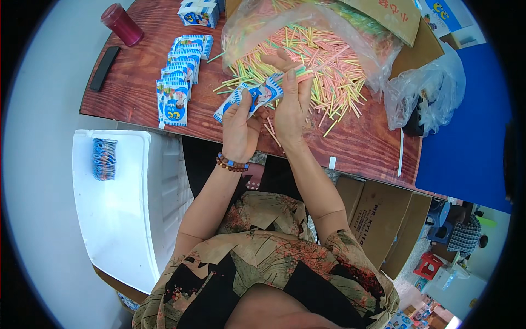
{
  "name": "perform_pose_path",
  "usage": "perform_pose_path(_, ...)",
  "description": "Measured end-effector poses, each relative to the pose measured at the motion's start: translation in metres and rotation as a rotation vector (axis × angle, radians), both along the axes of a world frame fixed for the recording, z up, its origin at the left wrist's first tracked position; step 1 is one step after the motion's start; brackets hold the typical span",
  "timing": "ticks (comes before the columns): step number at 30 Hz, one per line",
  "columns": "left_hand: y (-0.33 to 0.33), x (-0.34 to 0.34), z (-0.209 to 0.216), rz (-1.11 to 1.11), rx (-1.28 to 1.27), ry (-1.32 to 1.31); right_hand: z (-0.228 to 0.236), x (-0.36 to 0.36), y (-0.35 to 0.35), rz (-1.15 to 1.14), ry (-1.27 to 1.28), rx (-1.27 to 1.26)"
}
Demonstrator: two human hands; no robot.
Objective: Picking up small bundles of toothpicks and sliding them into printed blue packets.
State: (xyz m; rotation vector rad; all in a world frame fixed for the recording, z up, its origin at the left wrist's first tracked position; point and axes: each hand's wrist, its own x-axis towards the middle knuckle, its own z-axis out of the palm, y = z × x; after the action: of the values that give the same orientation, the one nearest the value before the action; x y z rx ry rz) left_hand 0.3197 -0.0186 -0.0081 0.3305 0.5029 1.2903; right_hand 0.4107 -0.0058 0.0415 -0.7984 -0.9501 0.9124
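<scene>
My left hand [239,127] grips a small blue and white packet [259,94], held tilted above the table's front part. Between the fingers and thumb of my right hand [292,104] is a bundle of thin pastel sticks [300,73], partly in the packet's right end; how deep they sit is hidden. Just beyond, a large pile of loose pink, yellow and green sticks [334,60] spills from a clear plastic bag [246,33]. Left of my hands, several similar blue and white packets [174,104] lie overlapping in a row.
The reddish wooden table [137,71] carries a red cup [123,25], a black bar-shaped object [104,68] and more stacked packets [198,13]. A white foam box [118,219] stands at left with a bundle of packets [104,159]. Cardboard [378,219] stands below right; a person [464,236] is farther off.
</scene>
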Motion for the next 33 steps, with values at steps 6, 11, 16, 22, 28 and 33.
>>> perform_pose_path(6,0.008,0.008,-0.01,-0.007,0.055,-0.078,-0.02,0.008,0.004,0.066,-0.044,0.078)
perform_pose_path(11,0.014,0.014,-0.013,-0.018,-0.014,-0.113,-0.001,0.009,0.002,0.204,0.288,0.004)
perform_pose_path(16,0.019,0.016,-0.02,-0.033,0.025,-0.172,-0.004,0.016,0.005,0.178,0.037,-0.104)
perform_pose_path(22,0.021,0.016,-0.022,-0.035,0.021,-0.177,-0.003,0.03,0.021,0.234,0.076,0.038)
perform_pose_path(28,0.022,0.014,-0.018,-0.025,-0.008,-0.208,-0.011,0.032,0.021,0.207,-0.217,-0.022)
perform_pose_path(33,0.02,0.008,-0.013,-0.073,0.028,-0.187,-0.001,0.03,0.018,0.198,-0.14,-0.032)
